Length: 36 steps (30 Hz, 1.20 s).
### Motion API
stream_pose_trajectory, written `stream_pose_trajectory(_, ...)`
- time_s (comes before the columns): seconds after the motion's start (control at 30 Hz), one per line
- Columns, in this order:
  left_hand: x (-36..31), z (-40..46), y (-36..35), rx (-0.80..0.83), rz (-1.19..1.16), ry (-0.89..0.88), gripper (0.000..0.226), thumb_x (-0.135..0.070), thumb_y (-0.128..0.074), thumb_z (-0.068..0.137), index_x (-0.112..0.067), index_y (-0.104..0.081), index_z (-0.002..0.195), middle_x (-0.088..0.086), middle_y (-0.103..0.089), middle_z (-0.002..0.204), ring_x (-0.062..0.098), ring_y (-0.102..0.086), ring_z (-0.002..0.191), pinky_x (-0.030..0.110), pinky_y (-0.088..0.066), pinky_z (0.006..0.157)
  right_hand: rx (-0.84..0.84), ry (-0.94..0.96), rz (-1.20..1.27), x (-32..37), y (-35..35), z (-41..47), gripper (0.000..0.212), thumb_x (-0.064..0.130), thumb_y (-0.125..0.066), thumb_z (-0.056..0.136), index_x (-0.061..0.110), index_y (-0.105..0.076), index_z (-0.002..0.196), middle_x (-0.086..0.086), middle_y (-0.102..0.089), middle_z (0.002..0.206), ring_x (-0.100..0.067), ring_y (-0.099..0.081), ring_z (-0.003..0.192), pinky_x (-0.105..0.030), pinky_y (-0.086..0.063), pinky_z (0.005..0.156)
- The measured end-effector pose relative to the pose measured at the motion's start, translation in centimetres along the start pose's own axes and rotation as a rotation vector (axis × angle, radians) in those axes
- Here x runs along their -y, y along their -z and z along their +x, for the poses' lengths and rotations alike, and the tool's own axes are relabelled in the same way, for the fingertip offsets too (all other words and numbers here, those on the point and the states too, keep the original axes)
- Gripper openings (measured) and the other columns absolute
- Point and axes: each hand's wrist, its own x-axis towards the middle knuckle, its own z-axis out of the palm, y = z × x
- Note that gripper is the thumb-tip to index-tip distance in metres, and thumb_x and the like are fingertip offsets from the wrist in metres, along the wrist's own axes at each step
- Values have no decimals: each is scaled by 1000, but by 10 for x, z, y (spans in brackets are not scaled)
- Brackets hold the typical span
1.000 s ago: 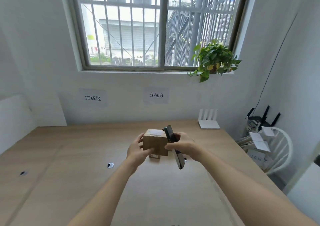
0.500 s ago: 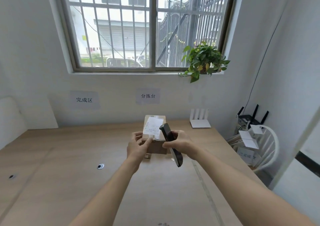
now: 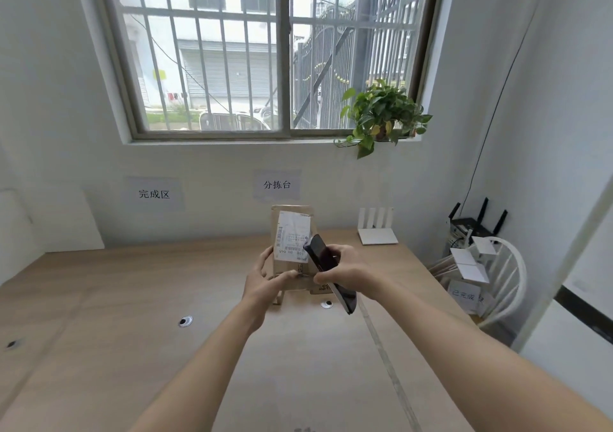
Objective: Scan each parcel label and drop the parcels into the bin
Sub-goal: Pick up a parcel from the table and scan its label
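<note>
While the left hand (image 3: 265, 282) grips the lower left side of a small brown cardboard parcel (image 3: 289, 262), holding it upright above the middle of the long wooden bench (image 3: 132, 348), the right hand (image 3: 345, 271) clasps a black handheld scanner (image 3: 326, 267) just beside the parcel's white printed label (image 3: 292, 240), which faces the camera. Beyond, a white router (image 3: 376, 227) stands at the bench's far right edge. A potted green plant (image 3: 381, 116) sits on the windowsill.
</note>
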Motion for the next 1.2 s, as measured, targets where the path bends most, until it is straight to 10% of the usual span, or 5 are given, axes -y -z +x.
stream_pose_trajectory(0.33, -3, 8, -4, -85, 22, 12, 52, -26, -75, 87, -43, -50, 130, 7, -75, 90, 18, -68, 80, 33, -50, 72, 21, 8, -138, 5, 7, 1, 49, 10, -86, 68, 16, -71, 114, -2, -74, 103, -16, -70, 93, -32, -59, 85)
stream_pose_trajectory(0.53, -7, 13, -1, -113, 121, -29, 52, -36, -78, 79, -53, -53, 122, 7, -76, 92, 22, -71, 91, 40, -56, 84, -34, -15, -327, 18, 13, 6, 71, 45, -81, 41, 30, -69, 110, 10, -72, 97, -13, -69, 93, -41, -61, 85)
stream_pose_trajectory(1.2, -23, 8, 33, -229, 230, -59, 51, -31, -76, 85, -52, -50, 123, 4, -72, 95, 13, -66, 93, 38, -53, 90, -147, 111, -675, 62, 50, 1, 68, 34, -85, 69, 32, -57, 130, 7, -64, 111, -18, -61, 100, -30, -47, 74)
